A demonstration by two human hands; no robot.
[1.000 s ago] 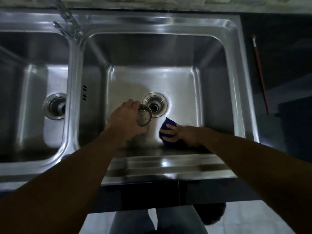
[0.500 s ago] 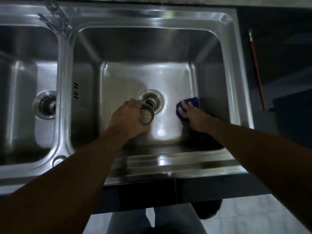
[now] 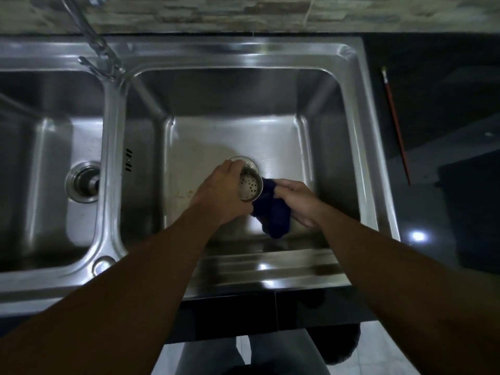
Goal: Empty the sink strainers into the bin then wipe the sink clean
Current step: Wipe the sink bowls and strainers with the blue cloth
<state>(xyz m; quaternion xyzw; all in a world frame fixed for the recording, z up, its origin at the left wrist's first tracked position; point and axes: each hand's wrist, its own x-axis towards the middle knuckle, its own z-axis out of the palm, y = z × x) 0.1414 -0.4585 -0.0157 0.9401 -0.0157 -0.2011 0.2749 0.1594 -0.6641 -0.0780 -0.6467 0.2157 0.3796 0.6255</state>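
Note:
My left hand (image 3: 219,193) grips a round steel strainer (image 3: 249,186) above the right basin (image 3: 335,147) of a double steel sink, its perforated bottom turned toward me. The strainer hides most of the right drain (image 3: 242,159). My right hand (image 3: 296,201) holds a dark blue cloth (image 3: 272,216), bunched and lifted off the basin floor, touching the strainer's right side. The left basin (image 3: 48,163) shows its own drain (image 3: 82,182).
A tap (image 3: 93,41) rises from the divider at the back. A thin red-handled brush (image 3: 396,123) lies on the dark counter to the right. The sink's front rim (image 3: 259,269) runs under my forearms. My legs and the tiled floor show below.
My right hand lifted the blue cloth from the basin floor at the right and brought it left against the strainer. My left hand raised the strainer slightly over the drain.

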